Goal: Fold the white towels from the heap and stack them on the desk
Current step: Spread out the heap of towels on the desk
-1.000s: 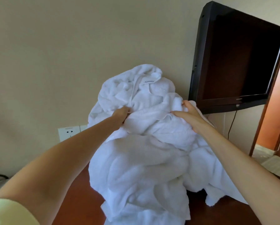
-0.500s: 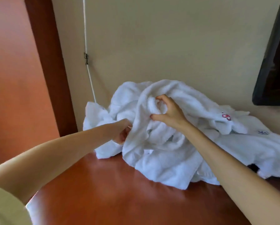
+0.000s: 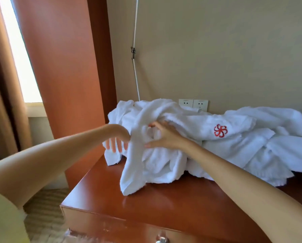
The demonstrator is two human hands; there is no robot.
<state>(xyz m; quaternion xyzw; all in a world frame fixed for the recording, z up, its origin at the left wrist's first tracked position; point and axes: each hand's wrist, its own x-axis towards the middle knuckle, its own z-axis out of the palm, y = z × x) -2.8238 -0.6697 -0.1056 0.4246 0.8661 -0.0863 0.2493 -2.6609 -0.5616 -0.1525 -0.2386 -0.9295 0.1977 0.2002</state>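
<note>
Head view | right grip (image 3: 164, 137) curled, pinching a fold of the towel heap (image 3: 234, 148) | left grip (image 3: 117, 143) fingers straight, holding nothing, over far-left corner of table (image 3: 164, 206) | heap on table's far side

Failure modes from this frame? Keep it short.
1. The right hand grips into the tangled towel heap. Pulling may lift several pieces together, including the one with the red logo.
2. A towel end lies at the left edge of the desk. A tug could drag it off.
3. The left hand is open and blurred, holding nothing, so the pull may be one-handed.
</note>
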